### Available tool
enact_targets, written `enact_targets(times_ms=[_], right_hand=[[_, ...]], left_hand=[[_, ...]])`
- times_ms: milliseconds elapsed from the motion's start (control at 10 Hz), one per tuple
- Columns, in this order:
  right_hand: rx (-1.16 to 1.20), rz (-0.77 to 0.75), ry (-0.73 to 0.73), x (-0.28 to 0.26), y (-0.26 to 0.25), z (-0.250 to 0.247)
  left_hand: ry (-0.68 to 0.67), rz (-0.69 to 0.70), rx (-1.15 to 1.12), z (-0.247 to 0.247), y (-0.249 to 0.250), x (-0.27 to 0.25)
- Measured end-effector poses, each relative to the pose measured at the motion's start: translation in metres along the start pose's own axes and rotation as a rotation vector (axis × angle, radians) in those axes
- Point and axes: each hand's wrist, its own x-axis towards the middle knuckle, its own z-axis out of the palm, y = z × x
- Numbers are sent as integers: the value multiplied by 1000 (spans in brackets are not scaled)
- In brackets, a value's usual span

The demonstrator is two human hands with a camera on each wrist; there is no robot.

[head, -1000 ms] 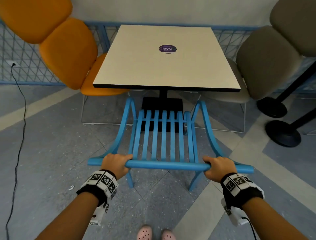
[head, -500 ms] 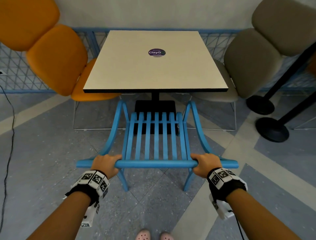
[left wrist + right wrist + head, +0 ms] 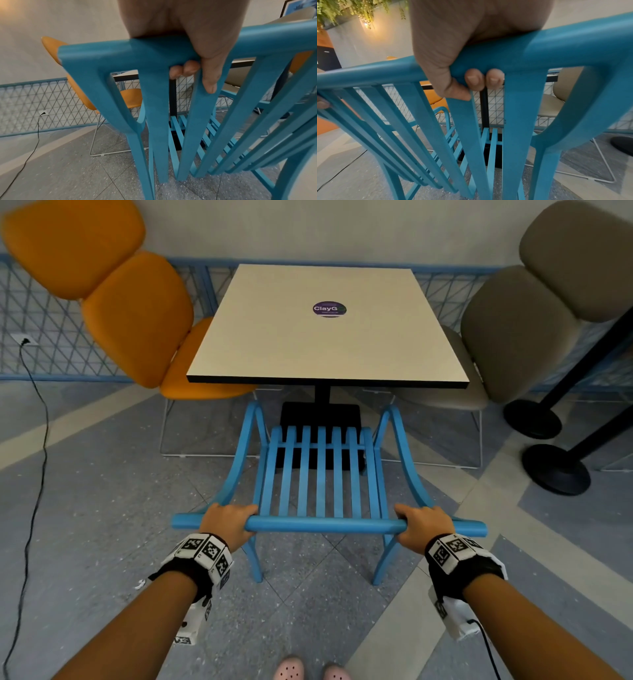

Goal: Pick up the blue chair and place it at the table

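The blue slatted chair faces the square beige table, its seat front reaching under the table's near edge. My left hand grips the left part of the chair's top rail, and my right hand grips the right part. In the left wrist view my fingers curl under the chair rail. The right wrist view shows the same, with fingertips wrapped below the chair rail. Whether the chair legs touch the floor is unclear.
An orange padded chair stands at the table's left and a grey-beige one at its right. Two black round pole bases sit on the floor at right. A black cable runs down the left. My pink shoes show below.
The chair has moved forward toward the table with both hands still gripping the rail; its seat front now lies under the table edge.
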Motion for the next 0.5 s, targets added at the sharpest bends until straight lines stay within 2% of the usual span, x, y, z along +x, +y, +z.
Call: enact_targets(times_ms=[100,200,300,400,500], right_hand=[[16,-4,-27,-3,0,0],[58,-37,32,-14,6,1],[71,-83,230,-29,11,13],[61,-82,381,-46,26,32],[7,-141,581,-75,29,78]], left_hand=[[23,-3,-24,-3,2,-7],[16,33,-7,-5,7,-22],[74,58,-47,-5,12,-40],[244,82,-11,2,4,-63],[222,35,-26,13,18,-91]])
